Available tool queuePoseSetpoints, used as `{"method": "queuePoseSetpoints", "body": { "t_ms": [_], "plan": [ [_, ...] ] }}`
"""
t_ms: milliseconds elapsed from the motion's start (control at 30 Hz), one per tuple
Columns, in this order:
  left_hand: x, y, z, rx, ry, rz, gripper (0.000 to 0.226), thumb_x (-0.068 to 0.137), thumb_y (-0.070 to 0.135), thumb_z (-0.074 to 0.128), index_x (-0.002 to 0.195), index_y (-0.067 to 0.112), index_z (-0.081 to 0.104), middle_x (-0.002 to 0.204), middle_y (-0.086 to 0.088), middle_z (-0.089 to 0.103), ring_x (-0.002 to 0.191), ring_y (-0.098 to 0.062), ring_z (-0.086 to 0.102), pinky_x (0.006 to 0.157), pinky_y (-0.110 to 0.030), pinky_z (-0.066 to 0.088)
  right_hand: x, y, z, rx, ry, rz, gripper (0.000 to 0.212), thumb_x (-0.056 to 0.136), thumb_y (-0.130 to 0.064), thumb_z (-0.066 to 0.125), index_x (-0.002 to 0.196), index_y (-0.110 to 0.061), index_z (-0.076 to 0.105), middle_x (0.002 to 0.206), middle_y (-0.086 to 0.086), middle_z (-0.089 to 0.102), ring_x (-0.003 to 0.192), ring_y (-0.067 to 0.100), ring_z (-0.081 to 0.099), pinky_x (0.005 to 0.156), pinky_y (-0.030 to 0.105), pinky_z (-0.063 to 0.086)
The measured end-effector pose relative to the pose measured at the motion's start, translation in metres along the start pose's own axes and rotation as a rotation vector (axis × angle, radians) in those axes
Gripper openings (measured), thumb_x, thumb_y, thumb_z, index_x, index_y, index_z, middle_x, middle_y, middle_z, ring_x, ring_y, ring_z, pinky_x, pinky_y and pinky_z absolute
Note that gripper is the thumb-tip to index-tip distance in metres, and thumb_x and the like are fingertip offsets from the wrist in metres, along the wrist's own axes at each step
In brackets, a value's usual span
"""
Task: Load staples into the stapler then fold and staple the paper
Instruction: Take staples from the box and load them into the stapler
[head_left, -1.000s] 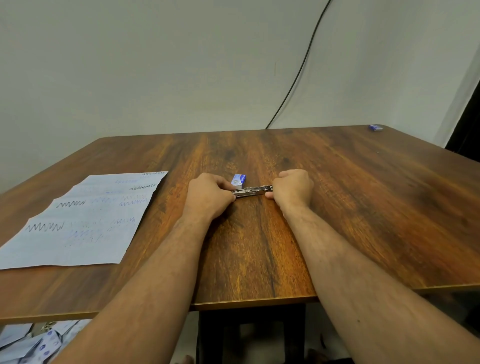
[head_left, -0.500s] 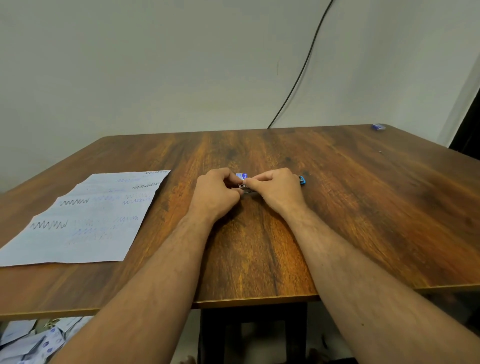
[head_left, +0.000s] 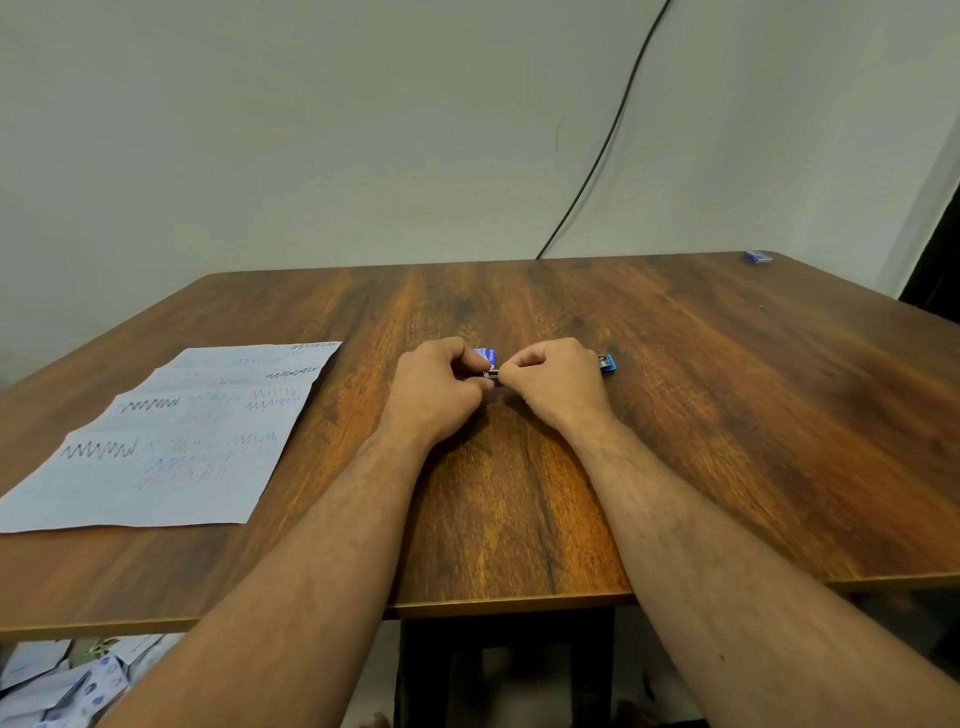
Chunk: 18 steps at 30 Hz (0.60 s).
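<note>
A small blue stapler (head_left: 605, 362) lies at the middle of the wooden table (head_left: 727, 426), mostly hidden under my right hand (head_left: 558, 382), which is closed over it; only its blue rear end shows. My left hand (head_left: 436, 387) pinches the stapler's metal front end, which shows between the two hands. A small blue staple box (head_left: 487, 356) stands just behind my left fingers. The creased sheet of paper (head_left: 171, 441) with scribbled zigzags lies flat at the left of the table, apart from both hands.
A second small blue box (head_left: 758, 255) sits at the table's far right corner. A black cable (head_left: 608, 135) runs down the wall behind the table. Loose papers (head_left: 57, 680) lie on the floor at lower left.
One second ago the stapler's metal part was stretched out between my separated hands. My right hand has slid left over it, and the hands now almost touch, with the blue rear end showing at right.
</note>
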<state>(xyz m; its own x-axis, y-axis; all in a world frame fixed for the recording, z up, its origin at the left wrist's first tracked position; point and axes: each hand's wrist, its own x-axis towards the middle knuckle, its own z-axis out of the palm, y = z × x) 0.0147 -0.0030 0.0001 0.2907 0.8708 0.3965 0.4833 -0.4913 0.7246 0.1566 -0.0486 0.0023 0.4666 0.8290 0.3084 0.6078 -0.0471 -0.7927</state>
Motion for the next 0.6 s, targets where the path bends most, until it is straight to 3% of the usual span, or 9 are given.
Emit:
{"method": "queuePoseSetpoints", "body": {
  "t_ms": [300,467,600],
  "plan": [
    [0.0012,-0.0006,0.0015,0.027,-0.005,0.014,0.011,0.08,0.013,0.079,0.084,0.021,0.073,0.086,0.006,0.072,0.08,-0.011,0.064,0.076,-0.022,0.043,-0.0061,-0.0047,-0.0006,-0.097,0.042,-0.121,0.02,0.087,-0.008,0.057,0.082,-0.018,0.074,0.081,-0.008,0.067,0.072,0.002,0.056,0.055,0.014,0.035],
    [0.0021,-0.0005,0.0012,0.036,-0.004,0.001,0.012,0.082,0.012,0.077,0.086,0.022,0.072,0.084,0.008,0.068,0.077,-0.01,0.06,0.073,-0.021,0.04,-0.0053,-0.0053,0.0005,-0.094,0.139,-0.093,0.029,0.084,-0.007,0.048,0.071,-0.013,0.073,0.074,0.0,0.07,0.071,0.015,0.065,0.058,0.025,0.05],
    [0.0023,0.0002,-0.0009,0.011,0.035,-0.022,0.01,0.086,0.014,0.073,0.09,0.023,0.072,0.088,0.006,0.072,0.081,-0.01,0.067,0.074,-0.025,0.05,-0.0057,-0.0054,-0.0025,0.002,0.17,-0.02,0.018,0.08,-0.015,0.057,0.066,-0.018,0.067,0.069,-0.003,0.069,0.065,0.017,0.068,0.062,0.029,0.056]
  ]
}}
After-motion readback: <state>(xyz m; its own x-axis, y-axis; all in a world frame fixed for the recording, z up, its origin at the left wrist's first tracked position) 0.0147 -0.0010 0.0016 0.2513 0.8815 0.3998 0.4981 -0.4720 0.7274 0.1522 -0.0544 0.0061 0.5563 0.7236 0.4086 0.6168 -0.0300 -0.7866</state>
